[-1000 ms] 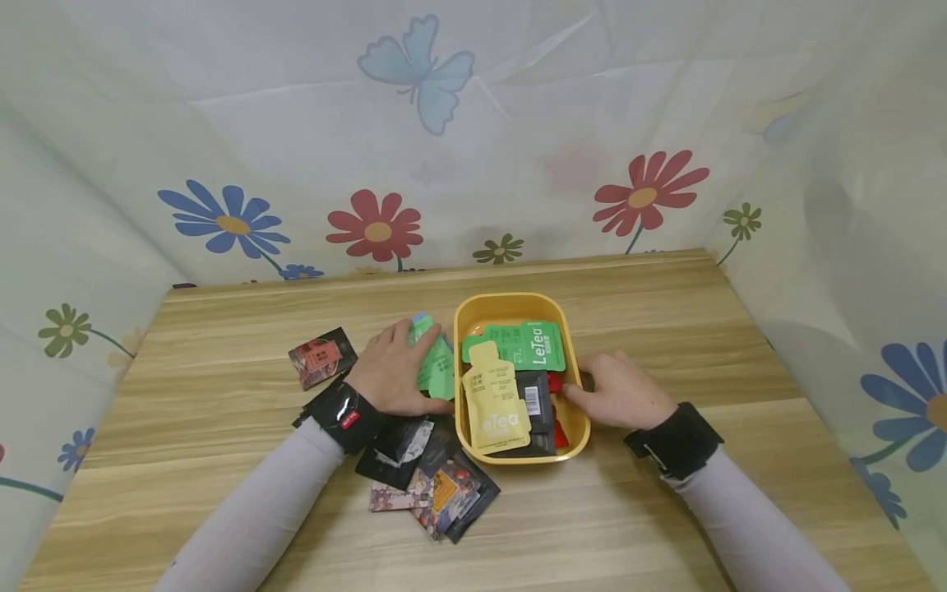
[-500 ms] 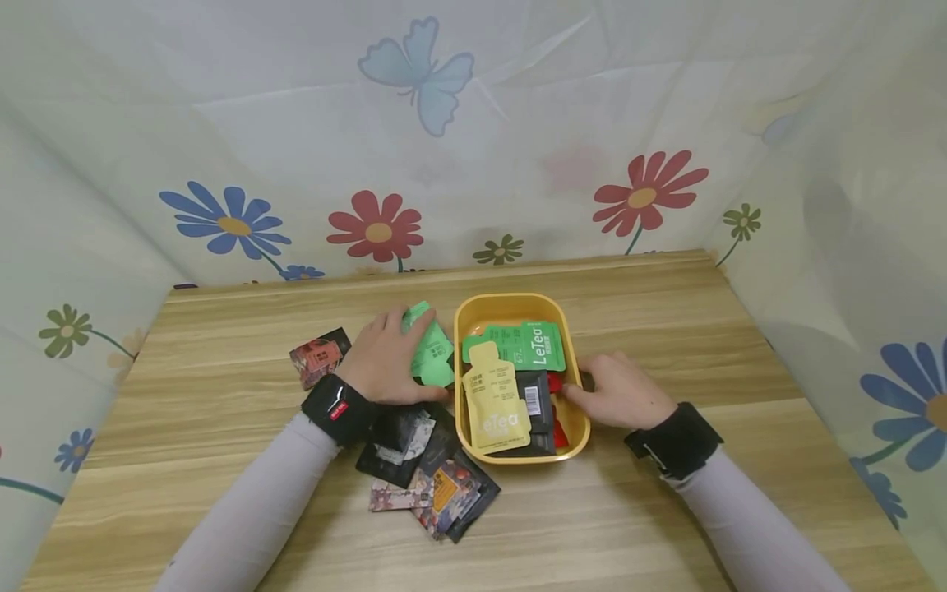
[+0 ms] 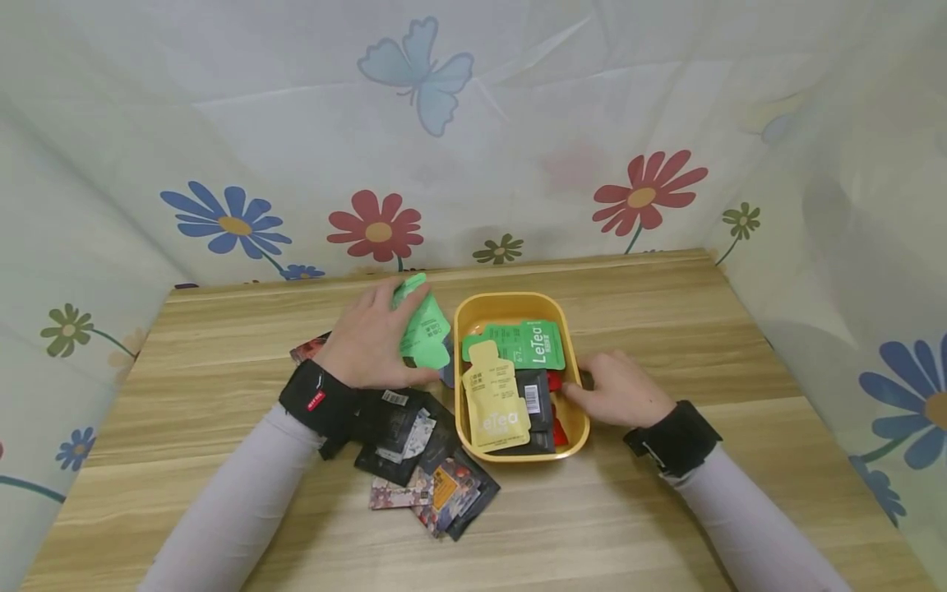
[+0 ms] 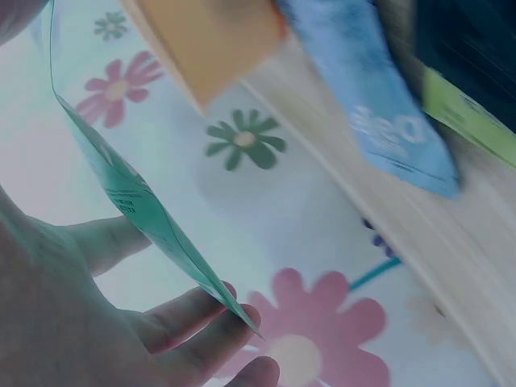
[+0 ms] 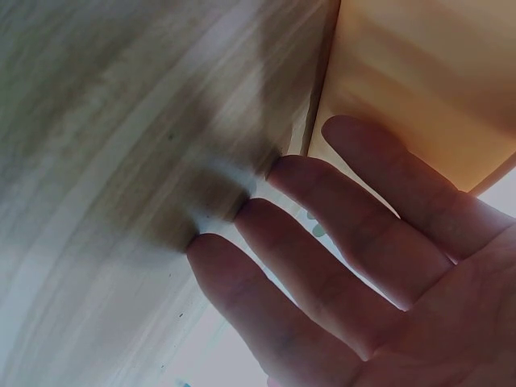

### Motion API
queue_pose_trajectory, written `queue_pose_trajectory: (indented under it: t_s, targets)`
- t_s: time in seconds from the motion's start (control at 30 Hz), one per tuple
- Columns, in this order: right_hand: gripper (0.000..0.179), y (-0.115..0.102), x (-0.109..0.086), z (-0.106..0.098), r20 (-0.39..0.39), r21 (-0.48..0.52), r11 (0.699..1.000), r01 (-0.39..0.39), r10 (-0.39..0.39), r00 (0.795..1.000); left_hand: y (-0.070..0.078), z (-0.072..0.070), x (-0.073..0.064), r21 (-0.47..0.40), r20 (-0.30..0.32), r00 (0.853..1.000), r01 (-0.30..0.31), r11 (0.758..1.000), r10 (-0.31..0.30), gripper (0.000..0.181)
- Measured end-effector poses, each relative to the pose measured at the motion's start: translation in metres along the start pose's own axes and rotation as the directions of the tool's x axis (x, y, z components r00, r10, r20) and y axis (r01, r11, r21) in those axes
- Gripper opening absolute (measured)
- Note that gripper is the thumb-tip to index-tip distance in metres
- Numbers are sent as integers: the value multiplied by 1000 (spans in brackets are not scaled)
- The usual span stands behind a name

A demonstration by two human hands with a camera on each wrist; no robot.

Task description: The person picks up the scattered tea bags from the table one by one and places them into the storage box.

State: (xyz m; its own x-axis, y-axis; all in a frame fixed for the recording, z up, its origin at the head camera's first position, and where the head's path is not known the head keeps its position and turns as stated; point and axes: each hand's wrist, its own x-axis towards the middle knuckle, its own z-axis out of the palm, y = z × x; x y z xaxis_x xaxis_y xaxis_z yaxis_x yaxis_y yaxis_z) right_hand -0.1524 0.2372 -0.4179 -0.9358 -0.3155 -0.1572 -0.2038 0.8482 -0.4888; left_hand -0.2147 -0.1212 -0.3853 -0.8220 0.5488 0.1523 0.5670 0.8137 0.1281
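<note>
My left hand (image 3: pixel 373 337) pinches a green sachet (image 3: pixel 427 333) between thumb and fingers, left of the yellow box (image 3: pixel 510 304). In the left wrist view the green sachet (image 4: pixel 153 210) is tilted on edge, with fingertips at its lower end. A blue sachet (image 4: pixel 371 105) lies on the table beneath, mostly hidden in the head view. My right hand (image 3: pixel 621 390) rests at the box's right side, its thumb side at the rim. Seen from the right wrist, its fingers (image 5: pixel 290 266) are extended, fingertips at the table beside the box wall (image 5: pixel 427 72).
Inside the box lie a green LeTea sachet (image 3: pixel 543 345), a yellow LeTea sachet (image 3: pixel 496 407), a black packet (image 3: pixel 536 399) and red ones. Several dark and patterned packets (image 3: pixel 444 489) are piled in front of the left hand. A reddish packet (image 3: pixel 307 349) is partly hidden behind that hand.
My left hand has moved back and slightly left, lifting the green sachet and uncovering some of the blue one. The right hand and the box have stayed in place.
</note>
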Motion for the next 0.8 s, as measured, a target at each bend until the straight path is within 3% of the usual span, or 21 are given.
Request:
queue_pose_trajectory:
  t_s: [0.23, 0.6, 0.8]
  targets:
    - [25, 0, 1, -1, -3, -7, 1000, 7, -7, 1000, 29, -5, 6, -9, -25, 994, -108, 994, 108, 125]
    - [29, 2, 2, -1, -13, 12, 1000, 18, -18, 1000, 87, -1, 24, -54, 21, 978, -208, 977, 210, 123]
    - [32, 4, 3, -3, -26, 43, 999, 30, -28, 999, 104, 5, 25, -70, 78, 968, -233, 970, 239, 125]
